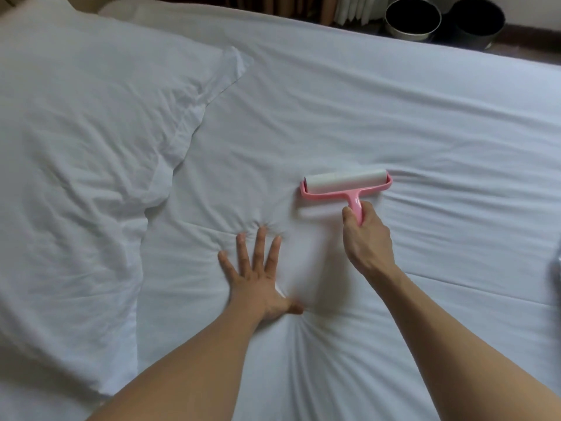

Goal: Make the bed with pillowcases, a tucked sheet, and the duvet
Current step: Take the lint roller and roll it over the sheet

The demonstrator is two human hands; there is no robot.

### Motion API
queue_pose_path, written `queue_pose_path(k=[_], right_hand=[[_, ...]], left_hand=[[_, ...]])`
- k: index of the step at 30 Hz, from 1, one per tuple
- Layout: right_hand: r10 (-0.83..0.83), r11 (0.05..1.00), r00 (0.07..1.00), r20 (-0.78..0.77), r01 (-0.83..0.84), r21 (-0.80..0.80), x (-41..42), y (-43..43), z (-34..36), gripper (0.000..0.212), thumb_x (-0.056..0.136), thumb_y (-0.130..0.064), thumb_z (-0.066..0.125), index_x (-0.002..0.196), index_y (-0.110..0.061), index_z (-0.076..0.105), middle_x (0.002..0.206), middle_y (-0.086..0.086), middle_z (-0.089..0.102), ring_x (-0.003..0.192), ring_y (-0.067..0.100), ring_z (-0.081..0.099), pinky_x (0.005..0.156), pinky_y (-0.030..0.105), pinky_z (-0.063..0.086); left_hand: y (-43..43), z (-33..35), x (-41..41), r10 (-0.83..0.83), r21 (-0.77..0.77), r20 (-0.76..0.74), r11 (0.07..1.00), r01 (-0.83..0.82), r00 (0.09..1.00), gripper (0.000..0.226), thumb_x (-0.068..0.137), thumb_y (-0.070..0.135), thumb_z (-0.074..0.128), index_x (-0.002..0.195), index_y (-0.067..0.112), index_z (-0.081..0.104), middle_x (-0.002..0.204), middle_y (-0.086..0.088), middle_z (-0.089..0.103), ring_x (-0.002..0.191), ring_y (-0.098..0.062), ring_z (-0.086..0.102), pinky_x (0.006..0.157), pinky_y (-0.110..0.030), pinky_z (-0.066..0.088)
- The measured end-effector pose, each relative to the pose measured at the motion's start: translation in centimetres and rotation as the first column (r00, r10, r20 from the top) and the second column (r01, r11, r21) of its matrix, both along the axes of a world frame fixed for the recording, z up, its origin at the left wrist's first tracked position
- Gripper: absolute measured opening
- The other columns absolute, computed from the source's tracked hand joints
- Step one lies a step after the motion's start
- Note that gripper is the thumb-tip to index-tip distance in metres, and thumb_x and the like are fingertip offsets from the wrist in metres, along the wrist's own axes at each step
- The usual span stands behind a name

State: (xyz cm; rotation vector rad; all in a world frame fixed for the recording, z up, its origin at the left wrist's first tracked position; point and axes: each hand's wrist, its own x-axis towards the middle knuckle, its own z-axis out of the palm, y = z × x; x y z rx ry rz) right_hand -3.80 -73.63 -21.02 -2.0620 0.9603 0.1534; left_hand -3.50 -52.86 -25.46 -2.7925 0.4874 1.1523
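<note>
View: a bed is seen from above, from a camera worn on the head, with two bare forearms reaching forward from the bottom edge.
Sheet: a white sheet (394, 110) is spread across the mattress and fills most of the picture; it is largely smooth toward the far side, with fine creases fanning out around the hands.
Left hand: the left hand (258, 278) is laid palm down on the sheet, its fingers spread wide and straight; nothing is held in it, and small puckers are gathered at the fingertips and beside the thumb.
Right hand: the right hand (365, 238) is wrapped around the pink handle of a lint roller (346, 185), thumb on the near side of the handle.
Lint roller: its white roll lies crosswise on the sheet, just beyond the right hand, carried in a pink frame; a faint blur is seen on the fabric between the roll and the hands.
Hands together: the two are kept apart, side by side, the left slightly nearer the camera.
Duvet: a rumpled white duvet (76, 153) is heaped over the left part of the bed, its edge overlapping the sheet.
Background: two dark round bins (443, 19) stand on the floor past the far edge of the bed, at the upper right.
</note>
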Motion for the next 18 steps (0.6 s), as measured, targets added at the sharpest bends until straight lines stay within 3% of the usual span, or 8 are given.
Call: queue_pose_path(k=[11, 18], right_hand=[[0.036, 0.999, 0.999, 0.007, -0.036, -0.009, 7.6, -1.4, -0.1, 0.035, 0.099, -0.044, 0.035, 0.122, -0.025, 0.053, 0.101, 0.001, 0.059, 0.092, 0.029, 0.054, 0.078, 0.035, 0.039], [0.004, 1.000, 1.000, -0.005, -0.004, 0.003, -3.1, 0.2, 0.0, 0.026, 0.099, -0.048, 0.037, 0.097, -0.026, 0.050, 0.080, -0.001, 0.061, 0.078, 0.026, 0.058, 0.070, 0.037, 0.041]], left_hand=[[-0.2, -1.0, -0.1, -0.002, 0.030, 0.003, 1.000, 0.002, 1.000, 0.145, 0.053, 0.097, 0.051, 0.141, 0.031, -0.044, 0.138, -0.002, -0.062, 0.125, -0.042, -0.056, 0.101, -0.077, -0.018], [-0.4, -0.4, -0.2, -0.003, 0.059, 0.001, 0.998, 0.003, 1.000, 0.146, 0.050, 0.100, 0.048, 0.139, 0.031, -0.046, 0.136, -0.002, -0.063, 0.125, -0.043, -0.056, 0.102, -0.077, -0.017]])
